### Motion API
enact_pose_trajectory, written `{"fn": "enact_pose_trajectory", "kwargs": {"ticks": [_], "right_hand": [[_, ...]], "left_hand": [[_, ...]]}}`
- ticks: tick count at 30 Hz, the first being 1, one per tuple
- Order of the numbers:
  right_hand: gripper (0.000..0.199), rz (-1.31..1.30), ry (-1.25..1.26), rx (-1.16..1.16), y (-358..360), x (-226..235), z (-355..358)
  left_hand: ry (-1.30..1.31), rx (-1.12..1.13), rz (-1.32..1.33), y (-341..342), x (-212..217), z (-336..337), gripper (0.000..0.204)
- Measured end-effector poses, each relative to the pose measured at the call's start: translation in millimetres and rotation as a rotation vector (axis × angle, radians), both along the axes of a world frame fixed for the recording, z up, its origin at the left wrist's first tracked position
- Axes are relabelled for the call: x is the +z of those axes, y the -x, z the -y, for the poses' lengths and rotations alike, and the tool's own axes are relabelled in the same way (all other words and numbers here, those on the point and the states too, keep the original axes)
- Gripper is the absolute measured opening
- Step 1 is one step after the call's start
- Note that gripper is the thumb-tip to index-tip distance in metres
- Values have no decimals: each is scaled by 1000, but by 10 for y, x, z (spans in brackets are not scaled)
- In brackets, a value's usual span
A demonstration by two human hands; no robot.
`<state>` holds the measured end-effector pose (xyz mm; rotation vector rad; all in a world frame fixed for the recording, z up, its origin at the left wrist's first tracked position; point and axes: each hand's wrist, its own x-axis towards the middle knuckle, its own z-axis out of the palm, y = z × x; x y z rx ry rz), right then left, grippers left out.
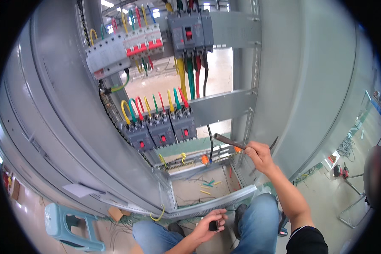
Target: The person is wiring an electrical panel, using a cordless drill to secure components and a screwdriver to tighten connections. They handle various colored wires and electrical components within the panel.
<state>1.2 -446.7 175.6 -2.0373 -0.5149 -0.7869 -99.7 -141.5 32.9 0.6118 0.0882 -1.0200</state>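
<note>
My right hand (260,157) is closed around a dark metal socket wrench (228,140). Its tubular end points left into the cabinet, and a thin tapered end sticks out behind the fist. Low between my knees, my left hand (209,224) has its fingers curled about a small black object (213,226), whose kind I cannot make out. In front stands an open grey electrical cabinet (224,111). Three dark breakers (161,132) with yellow, green and red wires sit on its lower rail. A larger breaker (190,33) is mounted higher, beside a row of red-switched breakers (143,42).
Orange insulators (205,159) sit low inside the cabinet, above scattered wire scraps (207,185). A light-blue plastic stool (72,224) stands at the lower left. On the right floor are a red cordless drill (343,171), a chair leg frame (355,203) and coiled wire (346,146).
</note>
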Motion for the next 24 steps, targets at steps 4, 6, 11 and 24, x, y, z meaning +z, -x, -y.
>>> {"fn": "enact_pose_trajectory", "kwargs": {"ticks": [4,6,11,24], "right_hand": [[34,-453,-268,-70,360,-776,127],[35,-451,-251,-134,525,-1197,286],[39,-632,-81,-368,1100,-2433,748],[38,-1099,-119,-741,2304,-4690,1561]], "left_hand": [[-64,116,-35,161,-4,-152,35],[-58,141,-37,146,-216,-243,38],[-228,407,-18,77,-181,-382,41],[-371,747,306,-555,821,-534,34]]}}
